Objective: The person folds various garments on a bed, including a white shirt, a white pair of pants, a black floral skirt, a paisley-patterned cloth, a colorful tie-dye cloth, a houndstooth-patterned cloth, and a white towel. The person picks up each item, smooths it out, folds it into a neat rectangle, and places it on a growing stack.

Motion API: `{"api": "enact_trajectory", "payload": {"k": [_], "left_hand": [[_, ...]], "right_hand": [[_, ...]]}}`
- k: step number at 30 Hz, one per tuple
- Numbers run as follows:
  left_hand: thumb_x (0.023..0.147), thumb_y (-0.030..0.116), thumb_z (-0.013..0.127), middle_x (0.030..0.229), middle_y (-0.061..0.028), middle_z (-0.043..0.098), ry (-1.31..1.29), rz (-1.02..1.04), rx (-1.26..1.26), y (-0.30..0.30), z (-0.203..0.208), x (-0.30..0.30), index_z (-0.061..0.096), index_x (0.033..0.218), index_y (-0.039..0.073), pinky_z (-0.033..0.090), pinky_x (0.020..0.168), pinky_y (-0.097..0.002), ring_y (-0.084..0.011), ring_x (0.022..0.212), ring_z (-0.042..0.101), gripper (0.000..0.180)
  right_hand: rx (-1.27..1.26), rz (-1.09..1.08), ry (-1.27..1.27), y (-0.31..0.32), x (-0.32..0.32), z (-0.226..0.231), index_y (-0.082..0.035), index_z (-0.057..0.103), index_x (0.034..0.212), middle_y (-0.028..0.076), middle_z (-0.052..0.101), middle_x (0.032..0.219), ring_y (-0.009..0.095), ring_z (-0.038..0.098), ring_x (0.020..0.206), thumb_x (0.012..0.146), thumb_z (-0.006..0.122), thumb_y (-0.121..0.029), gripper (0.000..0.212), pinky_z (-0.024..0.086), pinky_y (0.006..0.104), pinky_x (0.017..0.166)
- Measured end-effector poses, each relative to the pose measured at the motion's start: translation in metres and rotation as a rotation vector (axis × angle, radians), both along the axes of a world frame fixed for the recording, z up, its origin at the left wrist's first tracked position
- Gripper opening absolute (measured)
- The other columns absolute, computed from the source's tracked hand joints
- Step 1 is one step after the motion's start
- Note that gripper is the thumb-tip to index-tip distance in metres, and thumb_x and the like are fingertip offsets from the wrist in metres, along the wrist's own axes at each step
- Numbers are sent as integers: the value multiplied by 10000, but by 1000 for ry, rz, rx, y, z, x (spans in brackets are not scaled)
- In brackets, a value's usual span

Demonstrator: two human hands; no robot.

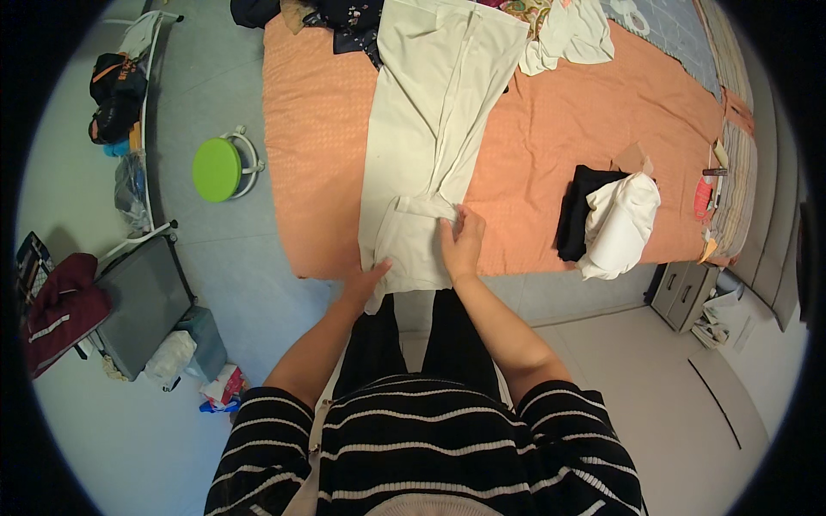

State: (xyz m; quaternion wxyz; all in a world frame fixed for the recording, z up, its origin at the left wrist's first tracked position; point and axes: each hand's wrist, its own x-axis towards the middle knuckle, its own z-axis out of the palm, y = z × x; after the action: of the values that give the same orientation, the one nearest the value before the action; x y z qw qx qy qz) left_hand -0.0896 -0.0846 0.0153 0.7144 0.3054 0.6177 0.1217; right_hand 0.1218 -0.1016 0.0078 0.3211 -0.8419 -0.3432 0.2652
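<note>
Cream trousers (pixel 422 112) lie lengthwise on the bed, legs stretching away from me and the top end folded over near the bed's front edge. My left hand (pixel 368 279) holds the near left corner of the folded part, thumb on top and the other fingers hidden beneath the cloth. At the right edge of the fold, my right hand (pixel 463 241) grips the fabric between thumb and fingers. A little of the cloth hangs over the bed's edge towards me.
An orange sheet (pixel 318 155) covers the bed. Rolled white clothing (pixel 624 224) and black clothing (pixel 576 206) lie to the right. More clothes (pixel 572 39) are at the far end. A green stool (pixel 217 169) stands left; a drawer cabinet (pixel 681 297) is at right.
</note>
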Motion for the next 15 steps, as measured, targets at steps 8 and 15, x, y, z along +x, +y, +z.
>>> {"api": "enact_trajectory", "payload": {"k": [8,15], "left_hand": [[731,175,758,1270,-179,475,81,-39,105,-33,-70,-12,360,1331,-35,432,929,-371,-287,1101,513,750],[758,141,730,1226,-163,536,-2,-11,-167,0,0,-6,395,1316,-39,438,928,-368,-263,1080,542,675]], "right_hand": [[27,-24,-171,146,61,-12,56,446,1251,251,462,1261,359,449,1173,803,635,-191,545,355,386,1008],[163,384,310,144,29,14,-36,568,1192,98,619,1101,187,588,945,856,615,-168,364,466,294,830]]}}
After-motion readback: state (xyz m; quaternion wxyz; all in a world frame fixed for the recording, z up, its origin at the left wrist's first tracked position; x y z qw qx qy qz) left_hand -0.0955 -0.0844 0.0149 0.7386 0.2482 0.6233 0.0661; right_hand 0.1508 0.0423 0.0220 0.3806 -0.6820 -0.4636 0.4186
